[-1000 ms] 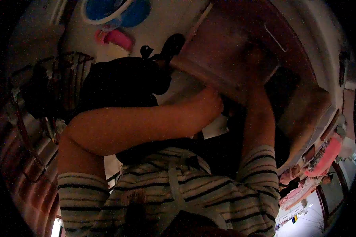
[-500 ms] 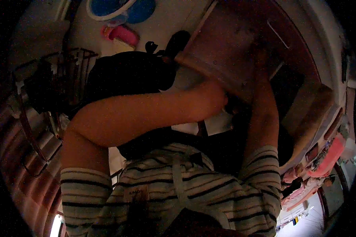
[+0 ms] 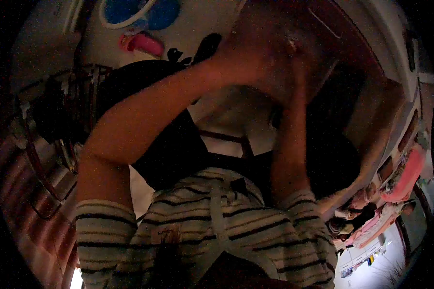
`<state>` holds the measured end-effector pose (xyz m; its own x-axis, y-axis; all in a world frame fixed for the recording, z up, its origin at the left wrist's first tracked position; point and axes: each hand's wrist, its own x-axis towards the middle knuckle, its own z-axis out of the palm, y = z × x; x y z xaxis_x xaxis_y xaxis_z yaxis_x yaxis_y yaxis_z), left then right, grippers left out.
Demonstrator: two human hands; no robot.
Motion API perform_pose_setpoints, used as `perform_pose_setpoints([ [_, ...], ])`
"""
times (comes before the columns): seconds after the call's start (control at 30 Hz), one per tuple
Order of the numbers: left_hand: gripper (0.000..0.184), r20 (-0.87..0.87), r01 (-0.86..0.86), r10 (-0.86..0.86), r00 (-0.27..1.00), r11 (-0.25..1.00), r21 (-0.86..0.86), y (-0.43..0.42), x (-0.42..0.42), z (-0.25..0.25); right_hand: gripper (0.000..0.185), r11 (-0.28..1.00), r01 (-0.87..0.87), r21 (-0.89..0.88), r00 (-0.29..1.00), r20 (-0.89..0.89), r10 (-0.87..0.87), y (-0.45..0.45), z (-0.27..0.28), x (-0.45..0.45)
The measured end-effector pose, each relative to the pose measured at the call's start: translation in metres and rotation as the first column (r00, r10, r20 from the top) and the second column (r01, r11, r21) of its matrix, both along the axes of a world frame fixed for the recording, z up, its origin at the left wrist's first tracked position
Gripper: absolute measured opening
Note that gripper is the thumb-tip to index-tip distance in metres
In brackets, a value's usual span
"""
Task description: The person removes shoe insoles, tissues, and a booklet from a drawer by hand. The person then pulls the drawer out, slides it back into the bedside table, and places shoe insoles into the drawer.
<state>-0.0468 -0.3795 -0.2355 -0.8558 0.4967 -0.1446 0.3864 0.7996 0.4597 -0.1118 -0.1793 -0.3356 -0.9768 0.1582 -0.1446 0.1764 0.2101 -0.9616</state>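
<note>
Both my arms reach forward to a dark reddish-brown panel (image 3: pixel 260 21) with a pale bar handle (image 3: pixel 325 23) near its far right side. My left hand (image 3: pixel 270 62) is over the panel's surface, blurred and dim. Right beside it, my right hand (image 3: pixel 296 60) is also over the panel, and the two hands nearly meet. A small bright spot shows by the hands, too blurred to name. Neither hand's fingers can be made out, nor whether anything is between them.
At the upper left stand a blue tub with a white rim (image 3: pixel 164 14) and a pink item (image 3: pixel 147 44) on the floor. A dark rack (image 3: pixel 53 106) is at the left. Pink cloth items (image 3: pixel 405 178) lie at the right. My dark-clad legs (image 3: pixel 164 149) are below.
My left hand has moved forward from the panel's near edge to beside my right hand. The right hand has shifted slightly left. The whole view has shifted a little.
</note>
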Motion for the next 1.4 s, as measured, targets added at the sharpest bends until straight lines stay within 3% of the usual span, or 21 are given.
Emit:
perform_pose_setpoints([
  [0.03,0.036,-0.169,-0.081,0.087,0.982,0.996,0.041,-0.002,-0.001,-0.004,0.035,0.998,-0.015,-0.066,1.0,0.008,0.016,-0.016,0.013,0.016],
  [0.07,0.036,-0.172,-0.066,0.072,0.982,0.997,0.04,-0.004,0.006,0.002,0.035,0.991,-0.049,-0.125,0.999,0.005,0.05,-0.033,0.028,0.034],
  [0.1,0.042,0.399,-0.561,0.408,0.821,0.709,0.429,-0.005,0.011,0.01,0.035,0.982,-0.093,-0.162,0.996,-0.009,0.093,-0.048,0.041,0.047],
  [0.13,0.049,0.893,-0.933,0.272,0.359,0.135,0.333,-0.007,0.014,0.015,0.035,0.97,-0.153,-0.188,0.988,-0.037,0.149,-0.066,0.054,0.064],
  [0.17,0.049,0.893,-0.93,0.265,0.364,0.149,0.335,-0.009,0.018,0.008,0.036,0.96,-0.229,-0.158,0.972,-0.097,0.216,-0.083,0.063,0.078],
  [0.23,0.042,0.951,-0.951,0.027,0.307,-0.037,0.307,-0.01,0.025,-0.011,0.037,0.949,-0.291,-0.124,0.951,-0.144,0.273,-0.095,0.083,0.091],
  [0.27,0.042,0.951,-0.95,0.021,0.31,-0.029,0.31,-0.007,0.026,-0.009,0.039,0.893,-0.352,0.281,0.859,-0.282,0.427,-0.096,0.095,0.091],
  [0.3,0.042,0.949,-0.944,-0.006,0.316,-0.104,0.314,-0.005,0.027,-0.005,0.041,0.704,-0.293,0.646,0.725,-0.33,0.605,-0.095,0.105,0.091],
  [0.43,0.04,0.929,-0.904,-0.056,0.365,-0.26,0.339,0.0,0.019,0.007,0.042,0.698,-0.318,0.641,0.716,-0.319,0.62,-0.087,0.134,0.092],
  [0.5,0.037,0.925,-0.91,-0.04,0.379,-0.197,0.365,-0.003,0.016,0.033,0.044,0.862,-0.506,0.043,0.838,-0.214,0.503,-0.078,0.149,0.087],
  [0.6,0.032,0.909,-0.909,-0.054,0.413,-0.086,0.407,-0.006,0.006,0.047,0.041,0.985,-0.079,0.155,0.888,-0.437,0.14,-0.063,0.118,0.066],
  [0.67,0.034,0.899,-0.903,-0.08,0.43,-0.048,0.427,-0.005,-0.002,0.062,0.039,0.966,-0.008,0.257,0.924,-0.367,0.105,-0.04,0.07,0.045],
  [0.7,0.034,0.931,-0.93,0.008,0.365,-0.042,0.365,-0.002,-0.003,0.08,0.037,0.778,-0.135,0.614,0.912,-0.23,0.34,-0.033,0.055,0.038],
  [0.77,0.036,0.951,-0.953,0.098,0.292,-0.049,0.298,-0.004,-0.003,0.079,0.035,0.45,-0.247,0.858,0.863,-0.016,0.505,-0.02,0.005,0.024],
  [0.83,0.037,0.832,-0.847,-0.164,0.531,-0.071,0.527,-0.008,-0.003,0.051,0.032,0.517,-0.615,0.595,0.755,0.255,0.604,-0.01,-0.059,0.02],
  [0.97,0.037,0.942,-0.94,0.047,0.333,-0.055,0.335,-0.007,-0.007,0.089,0.031,0.307,-0.608,0.732,0.603,0.174,0.778,-0.023,-0.082,0.021],
  [1.07,0.035,0.866,-0.872,-0.098,0.489,-0.077,0.484,-0.009,-0.012,0.056,0.03,0.178,-0.547,0.818,0.48,0.132,0.867,-0.03,-0.081,0.021],
  [1.13,0.033,0.825,-0.8,-0.065,0.562,-0.294,0.522,0.006,-0.021,0.022,0.026,-0.062,-0.587,0.807,0.44,0.383,0.812,-0.041,-0.06,0.023],
  [1.23,0.033,0.899,-0.89,0.018,0.437,-0.134,0.435,0.001,-0.021,0.065,0.023,-0.002,-0.648,0.761,0.329,0.282,0.901,-0.034,-0.076,0.018],
  [1.37,0.034,0.878,-0.876,0.016,0.479,-0.046,0.479,-0.005,-0.017,0.078,0.022,0.107,-0.78,0.616,0.374,0.322,0.87,-0.037,-0.058,0.02],
  [1.4,0.035,0.895,-0.903,0.119,0.43,0.045,0.428,-0.004,-0.017,0.086,0.021,0.275,-0.794,0.541,0.479,0.28,0.832,-0.035,-0.056,0.018],
])
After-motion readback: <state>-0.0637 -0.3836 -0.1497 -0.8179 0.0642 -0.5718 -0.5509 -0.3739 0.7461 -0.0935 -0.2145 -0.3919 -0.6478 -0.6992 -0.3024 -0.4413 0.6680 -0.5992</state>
